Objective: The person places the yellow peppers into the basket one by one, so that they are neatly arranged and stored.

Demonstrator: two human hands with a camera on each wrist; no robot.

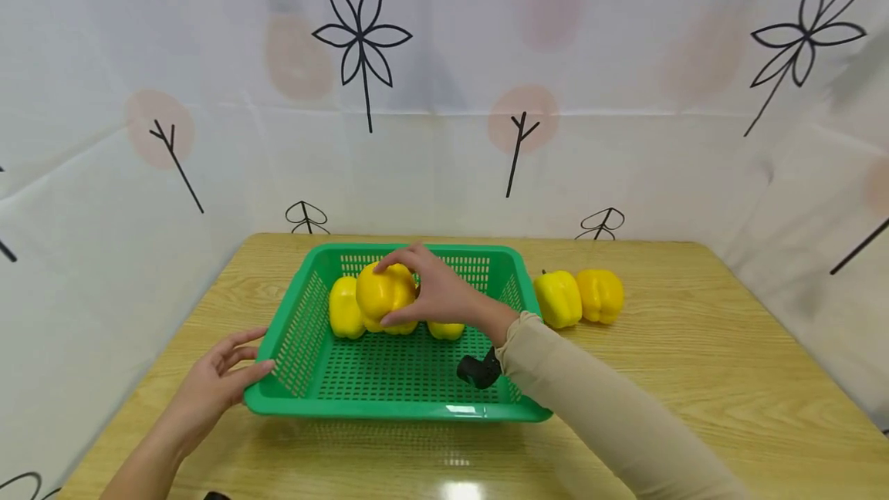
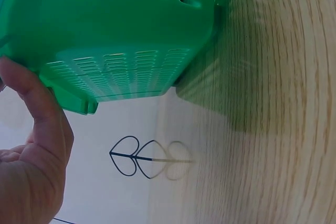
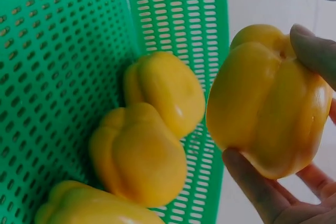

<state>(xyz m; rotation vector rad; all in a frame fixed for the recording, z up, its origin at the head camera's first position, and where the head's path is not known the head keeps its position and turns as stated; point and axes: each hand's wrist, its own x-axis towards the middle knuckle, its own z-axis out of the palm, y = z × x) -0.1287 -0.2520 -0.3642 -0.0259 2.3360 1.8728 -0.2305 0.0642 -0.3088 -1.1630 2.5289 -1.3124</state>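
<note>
My right hand grips a yellow bell pepper between thumb and fingers, over the green plastic basket. In the right wrist view this bell pepper is seen close up, its lobes facing the camera. Below it inside the basket lie three more yellow peppers: one at the left, one partly hidden behind the held pepper, and one partly covered by my right hand. My left hand holds the basket's left rim, thumb on the rim; the left wrist view shows it beside the perforated wall.
Two yellow bell peppers, a lighter one and a deeper yellow one, sit side by side on the wooden table right of the basket. A white cloth with black plant drawings hangs behind the table.
</note>
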